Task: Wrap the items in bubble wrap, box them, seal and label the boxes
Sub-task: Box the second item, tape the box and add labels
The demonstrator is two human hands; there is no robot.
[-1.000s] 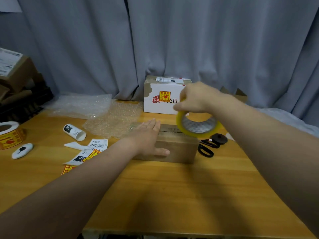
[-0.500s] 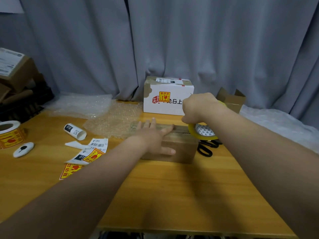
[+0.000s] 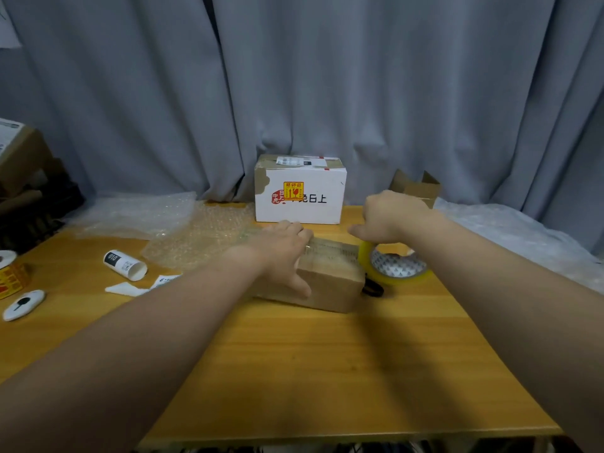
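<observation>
A small brown cardboard box (image 3: 330, 286) lies on the wooden table (image 3: 327, 371), with a strip of clear tape along its top. My left hand (image 3: 284, 250) lies over the box's left end, thumb down the front face and fingers curled over the top. My right hand (image 3: 389, 217) grips a yellow roll of clear tape (image 3: 397, 266), which sits low at the box's right end. A white sealed box (image 3: 300, 191) with a yellow fragile sticker stands behind.
Bubble wrap (image 3: 196, 237) lies at the back left. A white label roll (image 3: 125, 264), loose labels (image 3: 143, 286), a sticker roll (image 3: 9, 276) and a white cutter (image 3: 24, 304) lie at the left. Black scissors (image 3: 372, 287) peek out beside the box. A small open carton (image 3: 416, 188) stands at the back right.
My right hand has drawn the tape roll from above the box down to the table at its right end. My left hand slid toward the box's far left and curled over the top.
</observation>
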